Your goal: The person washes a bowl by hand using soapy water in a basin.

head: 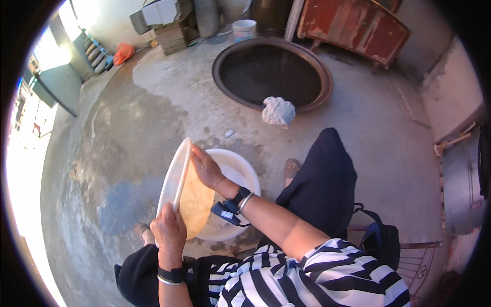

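Note:
Both hands hold a yellowish plastic basin [196, 205] tilted steeply on its side, its pale rim towards the left. My left hand [168, 226] grips the rim at the near end, with the fingers partly hidden. My right hand [207, 167] holds the far end, its fingers at the rim and its palm along the outer wall. Below and to the right, a white plastic basin [251, 174] stands on the floor, partly covered by the tilted basin and my right forearm. Some small dark specks show inside it.
A wide brown-rimmed vessel [326, 82] of dark liquid stands ahead, a crumpled pale cloth [279, 111] over its near rim. Behind are a white bucket [244, 30], a worn red cabinet [351, 28] and stacked bricks [171, 38]. Wet patches mark the concrete floor [134, 122].

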### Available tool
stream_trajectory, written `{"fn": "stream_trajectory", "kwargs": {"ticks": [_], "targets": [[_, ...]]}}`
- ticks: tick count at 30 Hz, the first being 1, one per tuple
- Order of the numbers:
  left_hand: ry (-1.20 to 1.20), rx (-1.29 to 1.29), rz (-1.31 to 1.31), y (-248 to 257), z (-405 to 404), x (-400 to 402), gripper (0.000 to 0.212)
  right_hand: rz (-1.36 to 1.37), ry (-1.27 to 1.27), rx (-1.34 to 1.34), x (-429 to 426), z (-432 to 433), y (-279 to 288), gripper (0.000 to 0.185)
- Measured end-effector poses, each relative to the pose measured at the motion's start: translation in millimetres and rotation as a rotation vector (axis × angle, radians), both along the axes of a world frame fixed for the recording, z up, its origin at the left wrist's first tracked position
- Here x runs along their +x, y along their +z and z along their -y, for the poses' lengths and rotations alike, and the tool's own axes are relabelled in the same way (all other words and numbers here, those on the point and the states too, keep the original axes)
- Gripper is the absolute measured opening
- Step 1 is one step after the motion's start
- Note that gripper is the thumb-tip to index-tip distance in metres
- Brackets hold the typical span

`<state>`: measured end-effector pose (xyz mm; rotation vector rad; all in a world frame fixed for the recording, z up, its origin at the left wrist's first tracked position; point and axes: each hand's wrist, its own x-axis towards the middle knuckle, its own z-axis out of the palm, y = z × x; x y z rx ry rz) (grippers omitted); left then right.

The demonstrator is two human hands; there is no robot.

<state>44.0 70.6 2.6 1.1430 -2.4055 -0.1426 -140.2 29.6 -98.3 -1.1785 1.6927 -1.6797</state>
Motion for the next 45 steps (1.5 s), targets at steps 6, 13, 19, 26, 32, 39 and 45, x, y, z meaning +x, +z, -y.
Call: {"fn": "stream_trajectory", "kwargs": {"ticks": [6,13,19,26,32,39,45], "targets": [[0.075,-0.001,-0.093,-2,16,11,0.024,-0.551,-0.074,-0.099,57,-49,53,0.056],[-0.014,-0.005,-0.125,0,2,3,0.026,0.153,0.096,0.010,-3,-8,16,0.047],[0.136,-0.003,-0.183,-1,18,18,0.024,-0.631,-0.015,-0.077,76,-49,67,0.066],[0.113,-0.020,-0.214,-1,14,23,0.028,-0.045,0.058,0.051,3,-7,0,0.042],[0.229,0.051,-0.350,1,23,30,0.033,-0.221,-0.400,0.363,-16,-40,-130,0.029],[0.154,0.030,-0.270,5,22,21,0.030,0.448,0.051,0.682,-2,-77,-186,0.020],[0.185,0.023,-0.251,1,28,20,0.031,1.006,-0.050,0.037,13,-13,-20,0.031]]}}
